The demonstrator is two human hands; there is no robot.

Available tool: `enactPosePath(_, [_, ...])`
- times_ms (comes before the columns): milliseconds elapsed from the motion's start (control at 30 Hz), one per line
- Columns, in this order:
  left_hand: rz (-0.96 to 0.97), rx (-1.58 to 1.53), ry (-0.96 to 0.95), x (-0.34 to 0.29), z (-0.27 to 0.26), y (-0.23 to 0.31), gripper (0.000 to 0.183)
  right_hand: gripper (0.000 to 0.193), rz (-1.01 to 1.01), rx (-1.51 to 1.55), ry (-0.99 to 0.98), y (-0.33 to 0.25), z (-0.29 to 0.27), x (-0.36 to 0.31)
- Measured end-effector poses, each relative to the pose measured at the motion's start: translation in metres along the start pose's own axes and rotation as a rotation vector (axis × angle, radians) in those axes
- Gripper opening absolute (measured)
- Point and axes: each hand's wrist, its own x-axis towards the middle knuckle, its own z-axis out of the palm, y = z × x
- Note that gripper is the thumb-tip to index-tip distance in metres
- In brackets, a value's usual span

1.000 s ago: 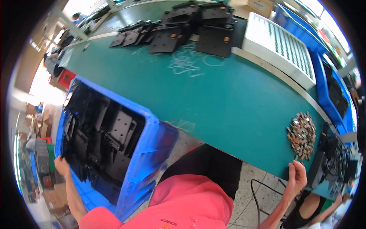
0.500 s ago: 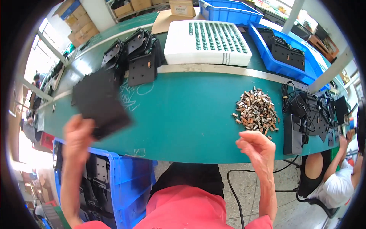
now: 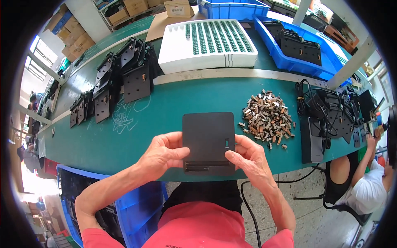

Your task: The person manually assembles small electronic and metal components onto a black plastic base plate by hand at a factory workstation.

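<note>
I'm holding a black plate [image 3: 206, 132] to the left of the heap of small metal parts [image 3: 269, 118] and nearer my body than it, over the near side of the green table [image 3: 173, 99]; whether the plate is touching the table I can't tell. I'm gripping it by both sides, probably so it's sitting level and the little slot [image 3: 226, 142] is showing. My left hand [image 3: 160, 155] is clamping the left edge, thumb pressing on the face; my right hand [image 3: 250, 159] is clamping the right edge, thumb lying below the slot, with the fingertips behind hiding from view. Both forearms are slanting inward, elbows bending outward. The heap is lying, it seems, for easy reach of my right hand. Beyond it, to the left, a white tray [image 3: 165, 60] is resting; farther left, more black plates [image 3: 136, 84] are leaning together; just right, a black box [image 3: 311, 140] is standing.
</note>
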Motion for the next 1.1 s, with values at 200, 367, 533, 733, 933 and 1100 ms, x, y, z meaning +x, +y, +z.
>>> enactPosePath(200, [0.147,0.127,0.05,-0.005,-0.025,0.004,0.053,0.042,0.022,-0.017,-0.012,0.004,0.003,0.002])
enactPosePath(367, [0.073,0.206,0.048,-0.012,-0.026,-0.002,0.059,0.038,0.003,0.048,0.044,0.006,0.015,0.004])
enactPosePath(533, [0.154,0.254,-0.031,-0.01,-0.024,0.002,0.052,0.038,0.02,0.101,0.031,0.009,0.023,0.002])
enactPosePath(733, [0.277,0.398,-0.005,0.001,-0.026,0.01,0.029,0.031,-0.167,-0.076,0.113,0.003,0.031,-0.013])
enactPosePath(933, [0.728,0.625,-0.019,0.009,-0.031,0.005,0.017,0.03,-1.012,-0.888,0.184,0.0,0.025,0.001])
enactPosePath(1100, [0.938,1.001,0.11,0.019,-0.041,-0.012,0.022,0.026,-1.048,-1.061,0.173,0.021,0.013,0.019])
